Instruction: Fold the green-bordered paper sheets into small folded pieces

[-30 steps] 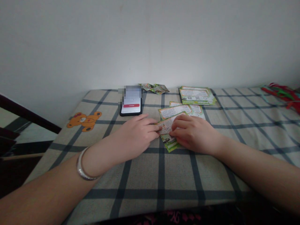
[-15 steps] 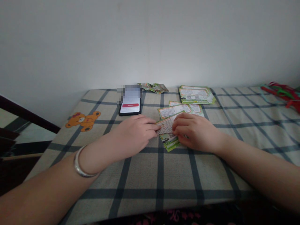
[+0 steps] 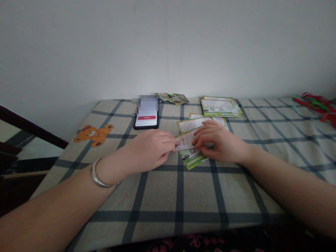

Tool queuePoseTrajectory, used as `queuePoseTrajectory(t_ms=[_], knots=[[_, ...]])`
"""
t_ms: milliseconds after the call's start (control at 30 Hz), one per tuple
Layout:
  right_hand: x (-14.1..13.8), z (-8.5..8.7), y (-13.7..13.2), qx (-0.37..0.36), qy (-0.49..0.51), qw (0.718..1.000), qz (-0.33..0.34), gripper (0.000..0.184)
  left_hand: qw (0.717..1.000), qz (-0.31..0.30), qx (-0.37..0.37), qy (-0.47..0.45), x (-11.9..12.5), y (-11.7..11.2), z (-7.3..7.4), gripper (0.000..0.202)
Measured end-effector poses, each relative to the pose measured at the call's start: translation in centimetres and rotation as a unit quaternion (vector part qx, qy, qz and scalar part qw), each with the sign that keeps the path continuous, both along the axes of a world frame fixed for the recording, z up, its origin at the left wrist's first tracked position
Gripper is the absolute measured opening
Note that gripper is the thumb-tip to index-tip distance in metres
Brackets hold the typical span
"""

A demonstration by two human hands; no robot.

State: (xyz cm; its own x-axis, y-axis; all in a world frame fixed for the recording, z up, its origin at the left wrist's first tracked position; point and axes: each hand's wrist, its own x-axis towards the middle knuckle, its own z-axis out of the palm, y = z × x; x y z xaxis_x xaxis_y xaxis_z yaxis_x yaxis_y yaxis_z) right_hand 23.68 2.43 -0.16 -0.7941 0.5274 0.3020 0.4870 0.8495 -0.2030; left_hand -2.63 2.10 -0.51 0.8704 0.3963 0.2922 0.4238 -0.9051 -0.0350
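A small pile of printed cards with green borders lies fanned out on the tablecloth between my hands. At the left end of the top printed card (image 3: 186, 140), my left hand (image 3: 154, 148), with a silver bangle on its wrist, is closed with its fingertips on the card's edge. My right hand (image 3: 219, 141) rests over the right part of the same card, fingers bent and slightly apart, thumb low. A lower card (image 3: 193, 162) sticks out towards me, and another card (image 3: 190, 125) shows behind. The right hand hides part of the pile.
A phone (image 3: 146, 122) with a lit screen lies behind my left hand. Crumpled wrappers (image 3: 174, 98) and a neat stack of cards (image 3: 219, 106) lie near the wall. An orange bear cutout (image 3: 93, 134) is at left, red and green strips (image 3: 319, 108) at far right.
My right hand's fingers have lifted and spread a little over the card. My left fingers have drawn closer together at the card's left edge. The cards have hardly moved.
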Motion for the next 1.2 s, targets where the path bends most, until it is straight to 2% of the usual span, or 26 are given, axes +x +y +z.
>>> queuePoseTrajectory(t_ms=[133, 333, 600, 833, 967, 1200], knots=[[-0.6, -0.3, -0.8, 0.040, 0.006, 0.998, -0.055, 0.013, 0.999, 0.022, 0.034, -0.001, 0.6, -0.3, -0.7, 0.019], [-1.4, -1.4, -0.8, 0.065, -0.010, 0.995, -0.080, 0.020, 0.996, 0.061, 0.064, 0.002, 1.4, -1.1, -0.8, 0.019], [-2.4, -1.3, -1.2, 0.113, -0.040, 0.989, -0.090, 0.018, 0.995, 0.088, 0.000, -0.052, 1.6, -0.9, -1.2, 0.015], [-2.5, -1.2, -1.3, 0.123, -0.042, 0.986, -0.106, 0.015, 0.991, 0.086, 0.002, -0.103, 1.9, -1.2, -0.8, 0.016], [-2.7, -1.0, -1.3, 0.119, -0.029, 0.987, -0.106, 0.015, 0.984, 0.109, -0.036, -0.139, 2.0, -1.2, -1.0, 0.015], [-2.7, -1.1, -1.3, 0.109, 0.010, 0.988, -0.110, 0.013, 0.956, 0.149, -0.163, -0.194, 2.1, -1.2, -0.9, 0.010]])
